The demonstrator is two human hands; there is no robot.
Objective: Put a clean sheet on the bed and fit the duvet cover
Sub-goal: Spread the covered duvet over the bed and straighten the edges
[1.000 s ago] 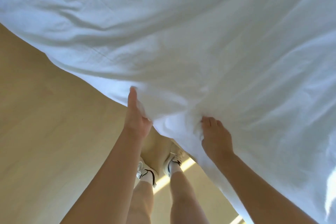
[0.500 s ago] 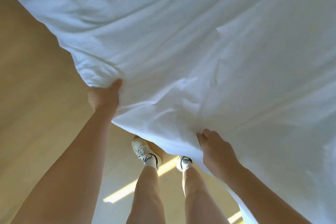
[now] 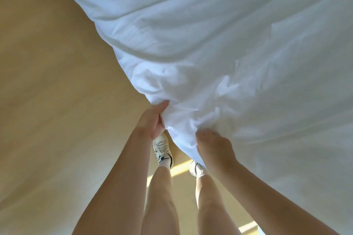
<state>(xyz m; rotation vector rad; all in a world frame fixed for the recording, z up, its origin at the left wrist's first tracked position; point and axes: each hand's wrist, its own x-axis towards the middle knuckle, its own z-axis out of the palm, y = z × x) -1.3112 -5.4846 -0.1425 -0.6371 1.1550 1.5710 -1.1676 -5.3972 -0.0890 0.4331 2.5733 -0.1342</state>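
Note:
A large white duvet in its cover [image 3: 238,47] fills the upper right of the head view, bunched and creased along its near edge. My left hand [image 3: 155,120] grips that edge, fingers curled into a fold of the cloth. Just to the right, my right hand [image 3: 214,144] also holds the edge, its fingers tucked into the fabric and partly hidden by it. The two hands are close together. The bed under the cloth is hidden.
Light wooden floor [image 3: 57,101] takes up the left half and the bottom. My legs and white trainers [image 3: 163,149] stand right at the cloth's edge. Bright sun stripes [image 3: 179,167] lie on the floor near my feet.
My left hand has moved right along the edge, from well apart to close beside my right hand. The cloth edge has bunched up between them. The view has swung, showing more floor at left.

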